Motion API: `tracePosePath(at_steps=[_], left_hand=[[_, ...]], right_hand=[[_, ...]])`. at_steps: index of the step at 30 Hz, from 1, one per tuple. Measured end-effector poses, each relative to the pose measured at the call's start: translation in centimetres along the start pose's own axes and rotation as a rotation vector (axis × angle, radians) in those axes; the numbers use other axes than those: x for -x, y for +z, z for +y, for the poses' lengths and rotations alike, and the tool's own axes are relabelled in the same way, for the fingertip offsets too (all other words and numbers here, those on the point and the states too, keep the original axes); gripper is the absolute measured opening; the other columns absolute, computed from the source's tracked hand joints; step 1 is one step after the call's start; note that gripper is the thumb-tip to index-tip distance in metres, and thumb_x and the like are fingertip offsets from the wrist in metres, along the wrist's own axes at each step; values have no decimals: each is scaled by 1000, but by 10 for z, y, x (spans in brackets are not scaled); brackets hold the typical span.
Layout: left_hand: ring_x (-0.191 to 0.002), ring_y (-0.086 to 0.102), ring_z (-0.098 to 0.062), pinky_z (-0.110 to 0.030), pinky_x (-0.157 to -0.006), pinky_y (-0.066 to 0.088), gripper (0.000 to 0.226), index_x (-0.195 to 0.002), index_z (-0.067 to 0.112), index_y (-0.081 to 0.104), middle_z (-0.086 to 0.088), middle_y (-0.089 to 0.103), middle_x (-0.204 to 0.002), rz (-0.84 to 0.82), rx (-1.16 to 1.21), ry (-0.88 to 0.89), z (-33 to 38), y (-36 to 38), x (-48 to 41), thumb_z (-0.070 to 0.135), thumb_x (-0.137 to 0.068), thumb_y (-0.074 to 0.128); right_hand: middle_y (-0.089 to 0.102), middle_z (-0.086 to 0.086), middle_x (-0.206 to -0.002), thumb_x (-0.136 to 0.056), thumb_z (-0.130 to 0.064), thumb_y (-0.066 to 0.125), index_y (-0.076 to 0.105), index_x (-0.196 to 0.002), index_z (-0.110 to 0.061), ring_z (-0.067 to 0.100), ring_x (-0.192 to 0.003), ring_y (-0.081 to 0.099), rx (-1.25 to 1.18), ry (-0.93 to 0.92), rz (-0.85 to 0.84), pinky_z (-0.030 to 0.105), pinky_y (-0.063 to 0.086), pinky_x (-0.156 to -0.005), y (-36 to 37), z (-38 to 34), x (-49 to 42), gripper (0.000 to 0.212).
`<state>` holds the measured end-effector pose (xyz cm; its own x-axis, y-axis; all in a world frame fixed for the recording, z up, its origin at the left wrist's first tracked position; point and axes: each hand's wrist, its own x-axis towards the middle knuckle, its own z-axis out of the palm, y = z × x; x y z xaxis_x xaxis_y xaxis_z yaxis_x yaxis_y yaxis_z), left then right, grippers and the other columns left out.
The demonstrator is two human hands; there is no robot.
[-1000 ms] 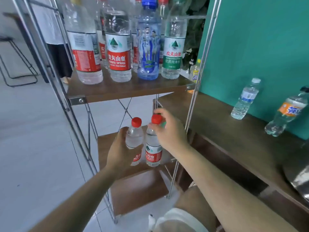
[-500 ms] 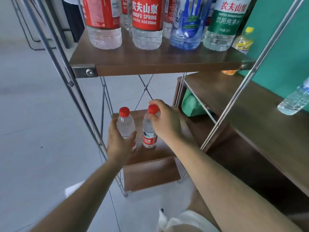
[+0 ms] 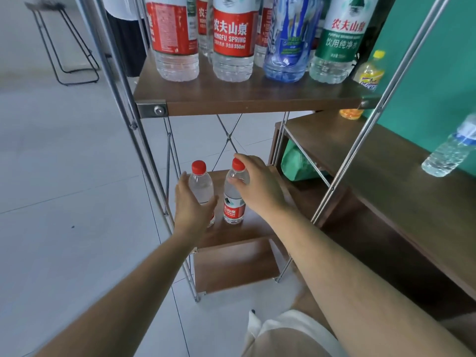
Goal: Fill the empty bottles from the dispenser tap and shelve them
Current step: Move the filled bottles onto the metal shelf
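The left hand is curled around the body of a small red-capped water bottle, the thumb across the front and the fingers behind it. The right hand holds a second small bottle high up: the thumb presses on its shoulder and the index finger lies over the red cap. This one shows a red label low on its body. Both bottles stand upright, just beside each other, near the front left corner of the middle shelf of a metal rack. They seem to contain clear water, but the level is hard to see.

On the upper shelf, along its front edge, stand two big red-label Nongfu Spring bottles, a blue bottle and a green-label bottle. To the right, a wooden table carries a clear bottle with blue label by the teal wall. A green bag lies under this table.
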<state>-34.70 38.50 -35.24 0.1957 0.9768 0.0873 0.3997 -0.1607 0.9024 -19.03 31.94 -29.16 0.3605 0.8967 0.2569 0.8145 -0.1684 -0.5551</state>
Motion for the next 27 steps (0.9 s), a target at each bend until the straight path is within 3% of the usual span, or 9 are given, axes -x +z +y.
tracePosePath(at_steps=[5, 8, 14, 19, 23, 27], left_hand=[[-153, 27, -23, -46, -124, 31, 88, -160, 13, 25, -5, 27, -165, 113, -152, 304, 33, -5, 19, 34, -92, 77], [-149, 29, -22, -40, -121, 30, 74, -155, 14, 37, -7, 33, -162, 91, -206, 491, 67, 2, 38, 32, -94, 74], [-133, 48, -21, -35, -113, 40, 51, -140, 11, 55, -5, 52, -142, -214, -80, 932, 163, 54, 74, 18, -93, 73], [-138, 45, -18, -29, -117, 36, 54, -145, 10, 52, -4, 50, -148, -375, -54, 1108, 248, 134, 97, 28, -98, 68], [-133, 50, -25, -38, -112, 42, 54, -143, 5, 53, -8, 53, -143, -456, -30, 1159, 301, 203, 100, 28, -97, 68], [-126, 55, -26, -43, -104, 47, 56, -144, 15, 51, -5, 50, -141, -566, -48, 1154, 345, 273, 92, 30, -94, 69]], right_hand=[[54, -1, -154, -105, -38, 61, 52, -152, -20, 20, -140, 52, -20, -39, 55, 33, 48, -110, -36, -13, 26, 51], [57, -2, -151, -107, -38, 58, 57, -148, -21, 20, -137, 55, 18, -52, 163, 37, 54, -107, -70, -15, 54, 44], [67, 1, -130, -106, -30, 58, 64, -139, -17, 22, -119, 62, 163, 12, 445, 42, 57, -96, -158, 22, 105, 36], [58, -2, -147, -109, -40, 50, 54, -149, -22, 20, -136, 53, 321, 279, 591, 39, 49, -109, -237, 79, 134, 44], [58, 8, -146, -108, -40, 51, 51, -151, -14, 30, -135, 53, 455, 474, 647, 43, 45, -111, -283, 127, 140, 50], [49, 12, -152, -106, -38, 56, 45, -154, -13, 35, -144, 42, 442, 647, 751, 46, 40, -114, -322, 171, 122, 56]])
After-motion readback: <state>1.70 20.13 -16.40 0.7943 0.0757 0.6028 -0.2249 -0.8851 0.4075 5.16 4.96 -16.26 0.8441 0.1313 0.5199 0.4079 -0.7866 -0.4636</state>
